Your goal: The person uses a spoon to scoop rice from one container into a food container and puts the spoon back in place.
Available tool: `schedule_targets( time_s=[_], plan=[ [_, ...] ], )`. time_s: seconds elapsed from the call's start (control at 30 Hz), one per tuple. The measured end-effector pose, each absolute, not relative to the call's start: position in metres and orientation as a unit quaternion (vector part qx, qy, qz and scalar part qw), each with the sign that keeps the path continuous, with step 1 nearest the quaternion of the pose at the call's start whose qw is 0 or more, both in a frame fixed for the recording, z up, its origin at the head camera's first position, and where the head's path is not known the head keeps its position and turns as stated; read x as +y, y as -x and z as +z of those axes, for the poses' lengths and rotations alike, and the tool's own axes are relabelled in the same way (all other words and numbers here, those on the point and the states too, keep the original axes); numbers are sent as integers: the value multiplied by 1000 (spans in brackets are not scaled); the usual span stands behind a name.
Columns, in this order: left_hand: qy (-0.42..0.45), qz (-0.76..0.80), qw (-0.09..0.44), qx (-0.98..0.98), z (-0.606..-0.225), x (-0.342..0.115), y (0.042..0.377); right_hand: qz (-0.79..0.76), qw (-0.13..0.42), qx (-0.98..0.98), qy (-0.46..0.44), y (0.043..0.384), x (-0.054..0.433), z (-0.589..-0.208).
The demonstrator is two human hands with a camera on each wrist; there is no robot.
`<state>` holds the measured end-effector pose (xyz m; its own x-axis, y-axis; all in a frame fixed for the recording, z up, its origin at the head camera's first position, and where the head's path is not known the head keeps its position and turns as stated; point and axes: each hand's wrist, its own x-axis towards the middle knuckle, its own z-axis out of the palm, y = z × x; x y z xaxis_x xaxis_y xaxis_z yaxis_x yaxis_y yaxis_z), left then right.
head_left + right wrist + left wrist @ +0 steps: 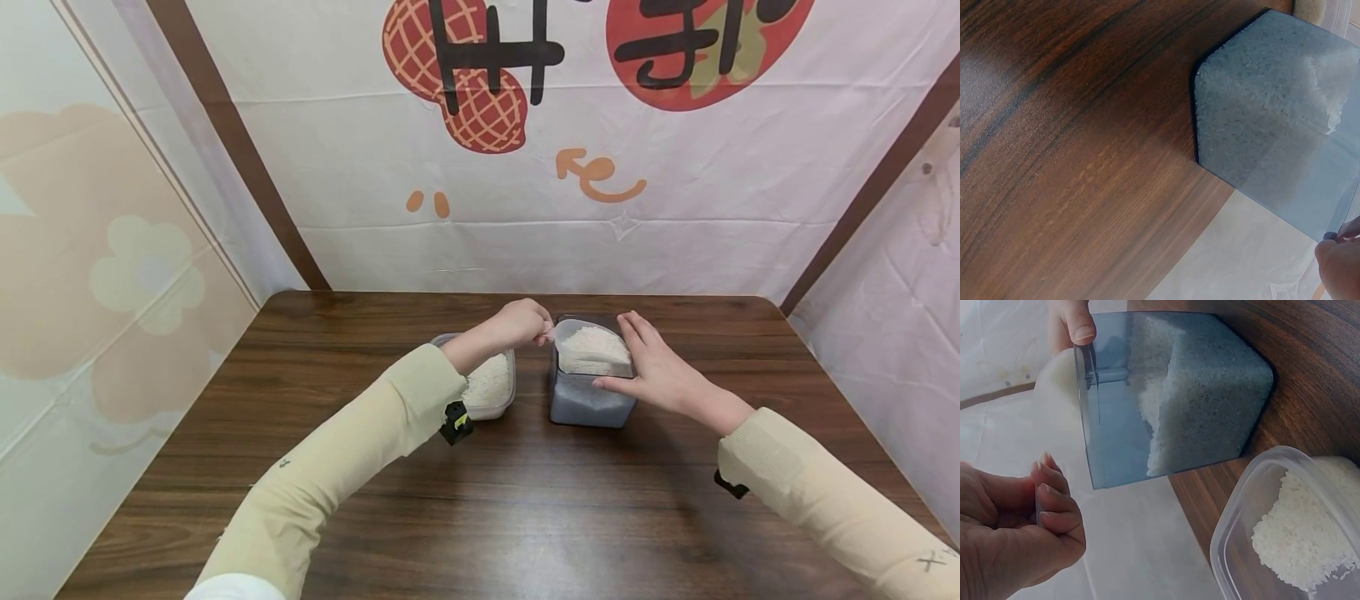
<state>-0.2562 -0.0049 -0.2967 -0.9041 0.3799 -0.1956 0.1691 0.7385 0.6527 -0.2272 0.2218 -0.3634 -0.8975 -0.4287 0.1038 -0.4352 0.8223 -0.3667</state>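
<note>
My left hand point(525, 323) pinches the handle of a translucent scoop point(600, 367) heaped with white rice point(592, 340). The scoop lies across the mouth of a blue-grey see-through rice container point(588, 407), which stands upright on the table. Through its wall, rice point(1210, 394) shows in the lower part, its top sloping. My right hand point(667, 375) holds the container's right side at the rim, thumb on the front edge and fingers reaching toward the back. In the right wrist view only part of the right hand point(1342, 262) shows, right at the rim.
Left of the container stands a clear plastic tub point(513, 392) with loose rice point(487, 383) in it, partly covered by my left forearm. Both sit on a dark wood-grain table point(525, 517). A printed white cloth point(360, 167) hangs behind the table's far edge.
</note>
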Motion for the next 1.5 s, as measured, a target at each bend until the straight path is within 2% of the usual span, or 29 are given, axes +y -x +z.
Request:
schedule_targets(
  time_s=[0.5, 0.87, 1.5],
  plan=[
    [-141, 355, 153, 911, -296, -12, 255, 196, 15, -952, -234, 232, 225, -367],
    [-127, 396, 172, 893, -294, -22, 252, 199, 11, -953, -228, 228, 223, -365],
    [-108, 454, 175, 867, -298, -34, 249, 201, 6, -953, -227, 227, 223, -363]
  ],
)
